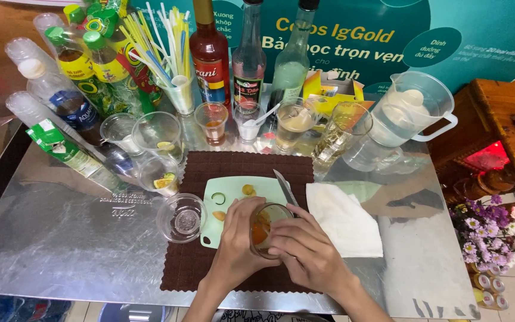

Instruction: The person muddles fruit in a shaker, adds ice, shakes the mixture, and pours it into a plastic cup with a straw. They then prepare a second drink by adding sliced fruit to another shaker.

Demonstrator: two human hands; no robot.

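My left hand (237, 241) grips a clear glass (266, 228) with orange fruit pulp inside, tilted toward me. My right hand (309, 253) is at the glass's rim, fingers pinched over its mouth; I cannot tell what they hold. Both hands are above a pale green cutting board (227, 197) on a brown mat (186, 268). Small fruit pieces (248, 190) and a knife (285, 187) lie on the board.
A clear plastic juicer bowl (181, 218) sits left of the board, a white cloth (344, 217) right. Behind stand cups, glasses, syrup bottles (210, 56), straws (162, 42), drink bottles and a clear pitcher (409, 110). Flowers (496, 229) are at the right edge.
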